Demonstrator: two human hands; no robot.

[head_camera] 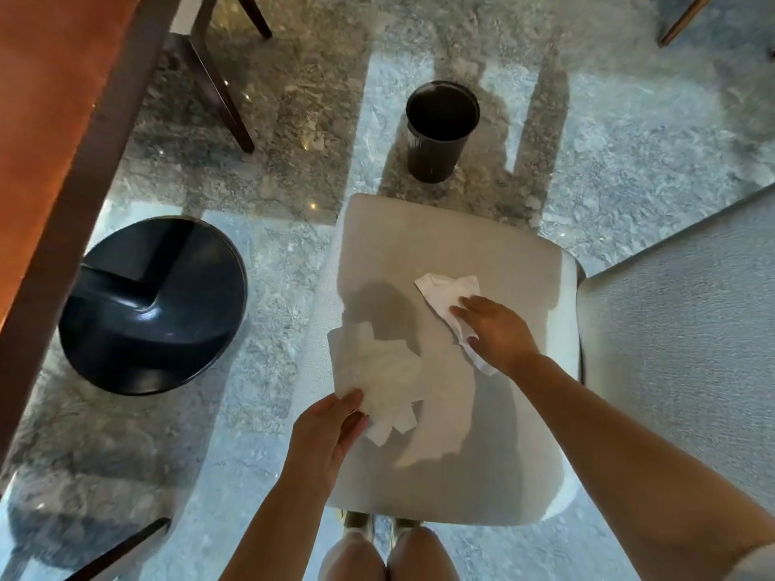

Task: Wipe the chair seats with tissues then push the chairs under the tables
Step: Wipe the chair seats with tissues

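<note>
your right hand (497, 333) lies flat, fingers pressing a white tissue (446, 293) onto the beige chair seat (419, 245). your left hand (325, 440) pinches a crumpled wad of tissues (379, 377) over the seat's near-left edge. beyond both hands, a black bin (440, 132) stands on the marble floor (629, 140).
</note>
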